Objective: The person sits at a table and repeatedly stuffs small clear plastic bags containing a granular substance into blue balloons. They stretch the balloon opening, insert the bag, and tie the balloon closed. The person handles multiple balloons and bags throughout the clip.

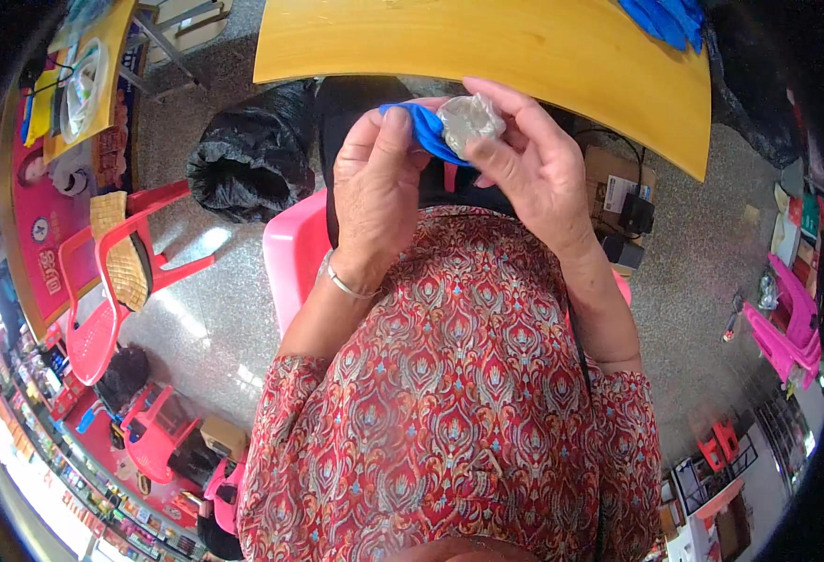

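Note:
My left hand (373, 183) pinches a bunched piece of blue, cloth-like material (428, 134) between thumb and fingers, close to the near edge of the yellow table (412, 42). Against its right side sits a small roundish bundle in clear, crinkled plastic (470, 120), greyish inside. The fingers of my right hand (545, 173) close round that bundle, thumb in front. Blue material and bundle touch; whether they are joined I cannot tell. Both hands are raised in front of my body, above my lap.
More blue material (665, 21) lies at the table's far right. A black plastic bag (253, 155) stands open on the floor at left, near a pink chair (150, 253) with a woven cushion. A cardboard box (609, 178) is under the table. Magenta chairs (787, 323) stand at right.

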`<state>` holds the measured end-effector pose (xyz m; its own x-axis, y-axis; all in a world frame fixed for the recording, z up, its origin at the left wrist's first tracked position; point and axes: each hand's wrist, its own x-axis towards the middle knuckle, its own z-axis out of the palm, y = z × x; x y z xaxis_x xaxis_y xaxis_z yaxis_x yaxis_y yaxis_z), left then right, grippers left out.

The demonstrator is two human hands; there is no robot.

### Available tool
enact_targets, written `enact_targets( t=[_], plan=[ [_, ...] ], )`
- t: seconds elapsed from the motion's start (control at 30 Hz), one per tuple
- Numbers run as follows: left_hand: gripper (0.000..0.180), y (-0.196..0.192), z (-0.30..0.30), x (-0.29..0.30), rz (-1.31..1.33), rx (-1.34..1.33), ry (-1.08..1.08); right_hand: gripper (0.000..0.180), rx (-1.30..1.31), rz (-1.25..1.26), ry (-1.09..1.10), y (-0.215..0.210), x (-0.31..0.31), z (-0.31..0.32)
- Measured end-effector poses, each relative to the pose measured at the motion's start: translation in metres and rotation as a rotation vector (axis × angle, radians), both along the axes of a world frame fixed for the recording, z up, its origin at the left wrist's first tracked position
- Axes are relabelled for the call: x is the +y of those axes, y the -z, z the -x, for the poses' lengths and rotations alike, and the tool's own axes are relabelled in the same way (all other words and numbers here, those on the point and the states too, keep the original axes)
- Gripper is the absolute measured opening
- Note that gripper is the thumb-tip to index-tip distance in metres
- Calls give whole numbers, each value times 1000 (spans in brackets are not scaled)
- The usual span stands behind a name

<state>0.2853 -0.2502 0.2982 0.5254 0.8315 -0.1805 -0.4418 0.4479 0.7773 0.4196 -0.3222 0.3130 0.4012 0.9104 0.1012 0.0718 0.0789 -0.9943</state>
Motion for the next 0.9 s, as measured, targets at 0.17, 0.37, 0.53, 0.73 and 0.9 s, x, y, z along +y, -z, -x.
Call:
enact_targets(
  t=[0.17, 0.37, 0.53, 0.73, 0.9],
  plan=[
    [22, -1, -1, -4, 118, -84, -61, 32, 33, -23, -34, 6, -1, 1],
    [27, -4, -4, -6, 1, -172, -59, 20, -45, -66, 24, 7, -5, -6],
    [28, -6, 7, 20, -655, 238, 83, 20, -157, -88, 9, -3, -3, -13],
    [18, -8, -1, 13, -509, 37, -11, 19, -216, -165, -12, -3, -2, -18],
    [13, -16, -8, 2, -185, -210, -104, 23, -103, -195, 7, -3, -2, -12]
  ],
)
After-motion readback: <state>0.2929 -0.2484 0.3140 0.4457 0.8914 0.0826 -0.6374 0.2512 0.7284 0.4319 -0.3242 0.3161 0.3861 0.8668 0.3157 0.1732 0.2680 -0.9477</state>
